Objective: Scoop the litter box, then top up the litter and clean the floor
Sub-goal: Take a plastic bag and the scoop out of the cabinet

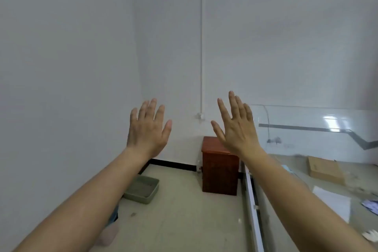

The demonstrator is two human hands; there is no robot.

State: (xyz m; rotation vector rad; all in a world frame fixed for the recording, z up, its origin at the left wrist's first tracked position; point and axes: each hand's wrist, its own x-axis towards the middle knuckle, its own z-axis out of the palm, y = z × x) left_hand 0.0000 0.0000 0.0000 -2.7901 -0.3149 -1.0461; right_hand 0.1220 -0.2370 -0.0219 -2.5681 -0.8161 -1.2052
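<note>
A grey-green litter box (150, 187) with grey litter in it sits on the floor against the left wall, partly hidden behind my left forearm. My left hand (148, 128) is raised in front of me with its back toward me, fingers spread, holding nothing. Level with it, my right hand (237, 127) is held up the same way, empty, fingers apart. Both hands are well above and apart from the litter box. No scoop is in view.
A reddish-brown wooden cabinet (219, 170) stands against the back wall. To the right is a glass display counter (319, 120) with a cardboard box (325, 170) and papers inside. Small dark specks (133, 214) lie on the beige floor. Something blue (113, 214) shows under my left forearm.
</note>
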